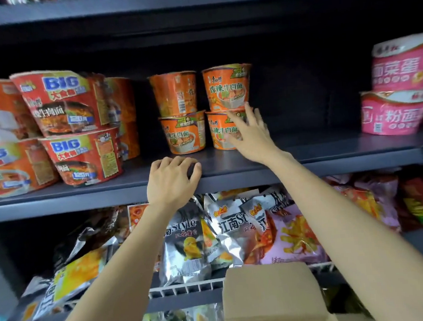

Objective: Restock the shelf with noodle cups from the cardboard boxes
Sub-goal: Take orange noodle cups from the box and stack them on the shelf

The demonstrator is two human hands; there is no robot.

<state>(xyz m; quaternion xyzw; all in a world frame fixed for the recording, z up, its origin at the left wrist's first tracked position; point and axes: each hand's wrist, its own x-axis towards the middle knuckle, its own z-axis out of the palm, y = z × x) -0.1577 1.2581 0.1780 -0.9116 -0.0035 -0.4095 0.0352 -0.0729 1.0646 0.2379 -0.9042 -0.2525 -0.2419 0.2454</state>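
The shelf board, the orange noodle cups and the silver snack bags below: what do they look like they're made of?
The shelf board looks like painted metal: dark grey, matte, thin folded front edge. The orange noodle cups seem paper or plastic under glossy printed film that wrinkles near the rims; which one, I cannot tell. The silver snack bags look like metallised foil film, shiny and creased.

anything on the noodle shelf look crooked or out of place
Yes. The top red BIG bowl on the left leans sideways on the bowl beneath it, and the top pink bowl on the right sits tilted. The orange cups are stacked straight.
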